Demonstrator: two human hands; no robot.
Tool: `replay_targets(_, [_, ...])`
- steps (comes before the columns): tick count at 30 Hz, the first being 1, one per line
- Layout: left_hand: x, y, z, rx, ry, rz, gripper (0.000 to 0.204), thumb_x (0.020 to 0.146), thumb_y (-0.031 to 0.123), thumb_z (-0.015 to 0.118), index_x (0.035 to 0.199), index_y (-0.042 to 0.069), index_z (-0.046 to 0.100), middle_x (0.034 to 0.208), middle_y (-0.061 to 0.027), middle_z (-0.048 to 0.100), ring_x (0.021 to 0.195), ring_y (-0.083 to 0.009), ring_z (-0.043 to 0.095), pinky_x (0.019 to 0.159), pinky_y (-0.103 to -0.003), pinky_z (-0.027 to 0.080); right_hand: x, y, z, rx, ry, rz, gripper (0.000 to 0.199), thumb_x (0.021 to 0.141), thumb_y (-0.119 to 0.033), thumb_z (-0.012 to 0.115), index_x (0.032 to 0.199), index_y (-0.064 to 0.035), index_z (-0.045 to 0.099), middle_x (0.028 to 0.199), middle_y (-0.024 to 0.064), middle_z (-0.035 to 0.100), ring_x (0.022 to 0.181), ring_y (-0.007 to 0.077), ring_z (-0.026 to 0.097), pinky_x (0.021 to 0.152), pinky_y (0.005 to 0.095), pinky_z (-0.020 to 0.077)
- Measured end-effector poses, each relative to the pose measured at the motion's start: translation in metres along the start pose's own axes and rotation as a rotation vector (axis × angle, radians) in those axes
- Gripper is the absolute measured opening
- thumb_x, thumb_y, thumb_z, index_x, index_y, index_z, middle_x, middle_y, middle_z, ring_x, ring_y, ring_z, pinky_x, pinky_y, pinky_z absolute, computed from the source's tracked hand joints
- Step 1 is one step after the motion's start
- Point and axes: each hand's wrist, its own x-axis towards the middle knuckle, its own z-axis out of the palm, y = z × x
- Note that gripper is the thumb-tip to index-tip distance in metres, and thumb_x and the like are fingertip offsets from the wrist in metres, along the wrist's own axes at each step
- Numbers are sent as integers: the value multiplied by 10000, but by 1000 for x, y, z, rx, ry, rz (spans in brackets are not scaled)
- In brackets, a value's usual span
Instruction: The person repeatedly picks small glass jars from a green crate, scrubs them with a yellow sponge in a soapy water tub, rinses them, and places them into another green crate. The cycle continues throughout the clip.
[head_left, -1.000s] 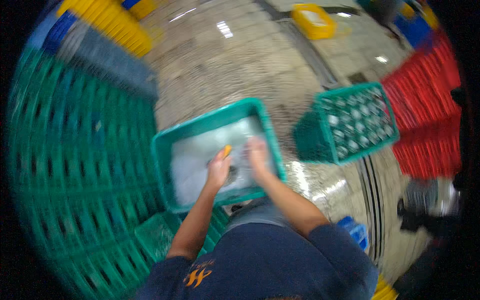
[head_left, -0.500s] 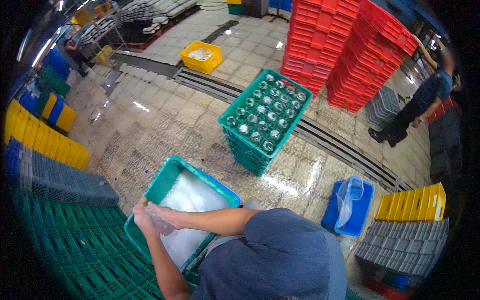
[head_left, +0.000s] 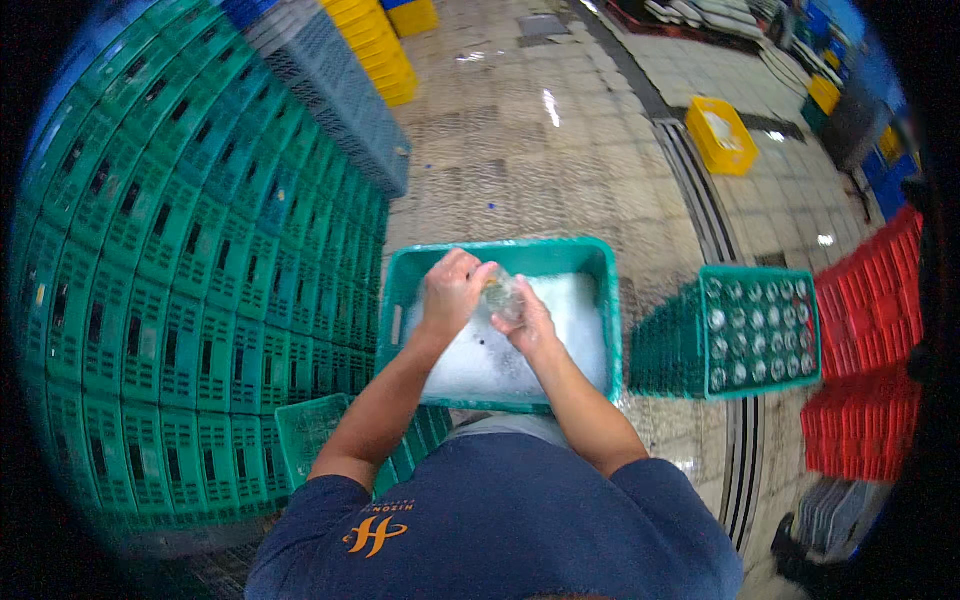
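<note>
Above a green tub [head_left: 610,300] of white suds [head_left: 560,300], a clear drinking glass [head_left: 503,297] is held tilted between both hands. My left hand [head_left: 455,290] is closed at one end of it, fingers bent, and part of them is hidden. My right hand [head_left: 530,320] wraps round the other end. A small yellowish patch shows at the glass near my left fingers; I cannot tell what it is.
Right of the tub stands a stack of green crates [head_left: 665,340], several clear glasses [head_left: 758,320] in the top one. Tall stacks of green crates [head_left: 200,300] wall the left. Red crates [head_left: 865,420] stand far right, and a yellow crate [head_left: 722,140] sits on the tiled floor beyond.
The view has swung left, so the tub is now centred and the crate of glasses sits at the right. Both hands still hold the glass, now lower over the suds' middle.
</note>
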Motion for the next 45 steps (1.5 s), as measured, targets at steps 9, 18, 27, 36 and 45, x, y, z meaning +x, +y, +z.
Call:
replay_targets(9, [-61,22,20,-1436,-282,-571,679,939,50,563,1568,39,308,1451,-245,518,1288,-321,551,1141,-454,379,41,-40,56,248,-227,-148,292,885,-218,760,1116,-79,648,967,137,677,868,311,686,777,501,610])
replay_targets(18, [-58,21,27,-625,-275,-395,828,837,39,601,1599,22,277,1580,-208,418,1468,-342,396,1203,-460,295,27,-41,85,-196,-288,-114,296,873,-158,764,1093,10,659,876,138,683,756,279,690,705,433,611])
replay_targets(27, [-47,15,28,-179,-671,-465,831,834,85,667,1589,47,321,1576,-138,435,1444,-286,425,1189,-472,314,31,-49,86,-550,-80,-228,243,885,-152,747,1073,-24,663,854,108,659,800,284,683,738,460,605])
replay_targets(36, [-40,-7,74,-494,-65,-386,386,881,147,753,1234,18,666,1180,-133,686,1095,-262,667,991,-369,509,30,-56,44,-248,73,-163,268,910,-197,723,1112,-60,612,1028,112,655,922,259,649,729,433,570])
replay_targets(45, [-101,-109,215,-916,-206,-1389,526,873,361,800,1224,11,625,1120,-161,696,958,-316,706,765,-511,609,-33,-31,-92,-552,526,-156,742,887,-323,751,1482,-34,416,1412,159,519,1267,300,522,985,450,468])
